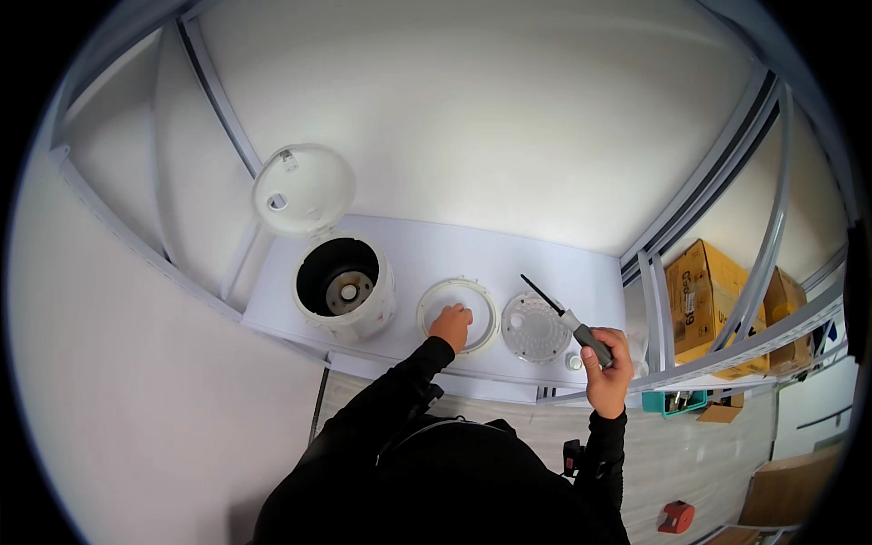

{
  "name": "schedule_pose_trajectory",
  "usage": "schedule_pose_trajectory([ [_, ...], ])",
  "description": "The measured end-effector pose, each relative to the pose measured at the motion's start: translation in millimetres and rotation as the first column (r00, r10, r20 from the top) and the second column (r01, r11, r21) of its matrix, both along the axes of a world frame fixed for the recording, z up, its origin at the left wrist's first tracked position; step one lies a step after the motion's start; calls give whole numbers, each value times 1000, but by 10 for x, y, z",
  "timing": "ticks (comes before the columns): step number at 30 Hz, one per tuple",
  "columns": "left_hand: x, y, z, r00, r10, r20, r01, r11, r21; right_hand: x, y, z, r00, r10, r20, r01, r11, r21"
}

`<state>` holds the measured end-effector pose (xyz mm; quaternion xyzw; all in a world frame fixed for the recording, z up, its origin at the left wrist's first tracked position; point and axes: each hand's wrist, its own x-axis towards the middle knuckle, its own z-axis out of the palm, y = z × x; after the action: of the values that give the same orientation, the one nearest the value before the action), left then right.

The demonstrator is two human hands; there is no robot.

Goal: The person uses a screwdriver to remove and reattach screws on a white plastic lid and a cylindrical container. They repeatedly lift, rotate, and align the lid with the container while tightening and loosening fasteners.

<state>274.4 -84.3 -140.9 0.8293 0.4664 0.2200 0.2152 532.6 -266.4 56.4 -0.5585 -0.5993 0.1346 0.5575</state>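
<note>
My right hand [609, 374] is closed round the grey handle of a screwdriver [592, 343], its dark shaft pointing up and to the left above the table. My left hand [451, 327] is over the inside of a white plastic ring [495, 313], fingers curled together; whatever they hold, if anything, is hidden. Right of the ring lies a round translucent perforated plate [534, 338], below the screwdriver's shaft. At the left stands a white rice cooker body [375, 309] with a dark inside and a metal disc at its bottom. Its round white lid [313, 186] is swung up at the back.
A small white cap-like piece [573, 361] sits by the table's [436, 238] front edge. Metal frame posts [656, 309] rise at the right. Beyond them are yellow cardboard boxes [704, 304], a teal bin [674, 405] and a red object [676, 517] on the floor.
</note>
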Motion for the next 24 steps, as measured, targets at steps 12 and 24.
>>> schedule_pose_trajectory([
  [12, -135, 1, 192, 1000, -5, 5, 5, 999, -41, -22, 237, -176, 994, -30, -106, 34, 999, 39],
  [24, -718, -103, 1476, 938, -96, 334, 44, 986, 162, -745, 801, -331, 434, 125, -892, -466, 878, -104],
])
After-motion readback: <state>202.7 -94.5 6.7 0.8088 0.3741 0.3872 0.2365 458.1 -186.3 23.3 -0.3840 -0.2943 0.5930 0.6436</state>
